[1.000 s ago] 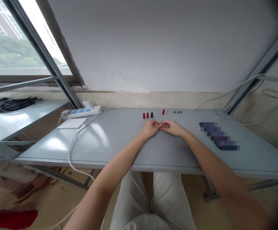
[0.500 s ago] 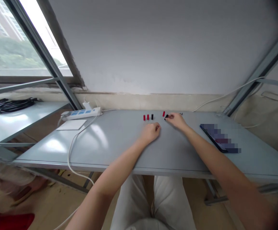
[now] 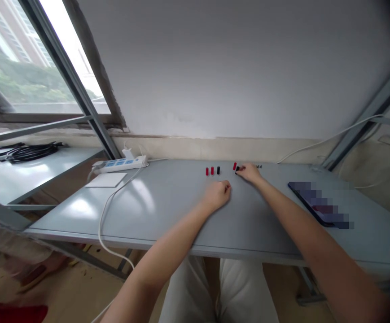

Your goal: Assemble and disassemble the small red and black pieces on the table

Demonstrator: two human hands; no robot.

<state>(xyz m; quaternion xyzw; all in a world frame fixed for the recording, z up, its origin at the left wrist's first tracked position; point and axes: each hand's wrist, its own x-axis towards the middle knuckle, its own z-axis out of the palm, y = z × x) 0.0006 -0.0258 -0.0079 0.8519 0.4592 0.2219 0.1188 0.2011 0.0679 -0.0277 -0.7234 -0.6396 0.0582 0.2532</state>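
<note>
My right hand (image 3: 249,173) pinches a small black cylinder (image 3: 237,169) between thumb and fingertips, low over the table or touching it. Just behind that cylinder a red cylinder (image 3: 234,166) leans or lies at a slant. My left hand (image 3: 217,195) rests near the tabletop with its fingers curled in; whatever they may hold is hidden. Beyond it stands a short upright row: a red cylinder (image 3: 207,171), a second red cylinder (image 3: 212,171) and a black cylinder (image 3: 218,170). Partly behind my right hand are tiny metallic pieces (image 3: 259,166), too small to name.
On the grey table (image 3: 168,215), a dark phone-like device (image 3: 316,206), partly pixelated, lies at right. A power strip (image 3: 122,164), a white flat piece (image 3: 106,180) and a white cable (image 3: 101,224) are at left. The wall (image 3: 208,80) rises behind.
The camera view has tilted a little, so the table sits lower and further right. Both hands keep nearly the same places, with the black cylinder still in the right fingers.
</note>
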